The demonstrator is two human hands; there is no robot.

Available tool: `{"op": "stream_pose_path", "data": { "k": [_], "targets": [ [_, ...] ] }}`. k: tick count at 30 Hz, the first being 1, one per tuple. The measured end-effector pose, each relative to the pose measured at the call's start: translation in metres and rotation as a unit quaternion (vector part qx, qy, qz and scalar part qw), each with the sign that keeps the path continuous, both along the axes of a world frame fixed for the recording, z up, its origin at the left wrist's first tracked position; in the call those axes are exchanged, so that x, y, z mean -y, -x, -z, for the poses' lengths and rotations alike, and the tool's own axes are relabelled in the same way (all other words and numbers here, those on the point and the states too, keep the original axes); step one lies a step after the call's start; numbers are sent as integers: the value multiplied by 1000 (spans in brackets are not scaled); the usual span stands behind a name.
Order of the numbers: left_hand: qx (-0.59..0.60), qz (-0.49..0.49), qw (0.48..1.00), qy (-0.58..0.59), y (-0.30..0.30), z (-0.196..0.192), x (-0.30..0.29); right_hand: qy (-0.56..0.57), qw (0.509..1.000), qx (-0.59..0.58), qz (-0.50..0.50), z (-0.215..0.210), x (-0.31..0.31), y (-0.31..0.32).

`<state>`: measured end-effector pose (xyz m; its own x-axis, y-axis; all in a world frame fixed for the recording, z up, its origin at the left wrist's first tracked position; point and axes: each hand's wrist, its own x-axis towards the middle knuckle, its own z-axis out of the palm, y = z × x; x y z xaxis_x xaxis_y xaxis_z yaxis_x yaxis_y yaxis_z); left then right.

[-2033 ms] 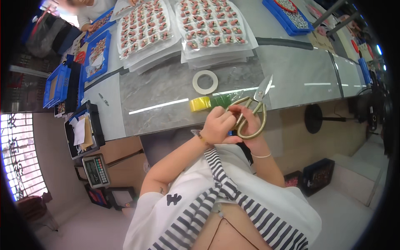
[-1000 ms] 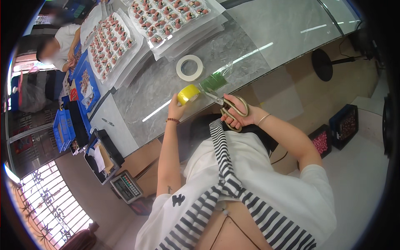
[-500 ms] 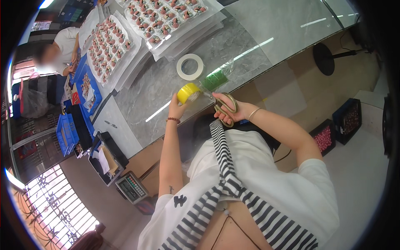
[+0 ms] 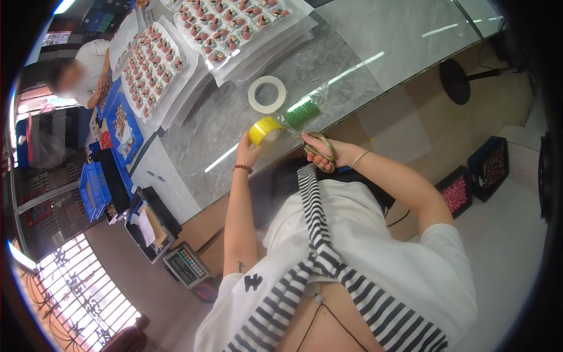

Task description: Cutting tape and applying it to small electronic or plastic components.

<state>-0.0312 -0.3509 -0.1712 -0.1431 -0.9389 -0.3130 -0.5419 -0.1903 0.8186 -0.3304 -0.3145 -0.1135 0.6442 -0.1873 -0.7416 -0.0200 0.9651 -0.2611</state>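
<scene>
Left hand: your left hand (image 4: 249, 154) is closed around the yellow roll (image 4: 264, 130) and holds it up just above the near edge of the bench (image 4: 234, 120).
Right hand: your right hand (image 4: 326, 157) is closed through the loops of the scissors (image 4: 318, 148); the blades point toward the roll.
Change, roll: two seconds ago the roll sat low by the bench edge under both hands. It is now raised in the left hand, with a clear strip stretched from it toward the bag.
Change, scissors: they were held wide and pointing away; they have since swung in to the strip, just beside the roll.
Bag: the clear bag (image 4: 305, 110) with green contents lies on the bench, just beyond the scissors. Whether the strip touches it cannot be told.
White ring: the white tape ring (image 4: 267, 94) lies flat on the bench, near the bag, unmoved.
Meaning: judged from this, the work has passed from pulling tape to cutting it.
Surroundings: trays (image 4: 234, 26) of small red items fill the far bench; another person (image 4: 88, 67) works at the far left.
</scene>
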Motion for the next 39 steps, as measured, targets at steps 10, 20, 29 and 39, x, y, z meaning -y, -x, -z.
{"op": "stream_pose_path", "data": {
  "k": [10, 20, 29, 39],
  "targets": [
    [-72, -17, 997, -15, -4, 1, 1, -71, 997, -5, -3, -30, 3, 10],
    [-24, -19, 999, 30, -12, 27, -3, 458, 740, -466, -161, -37, 55, 101],
    [9, -8, 999, 35, 1, 4, -8, 465, 536, -702, -59, 46, 123, 152],
    [35, -3, 999, 16, 7, -4, -7, 633, 432, -640, -47, 32, 109, 72]
  ]
}}
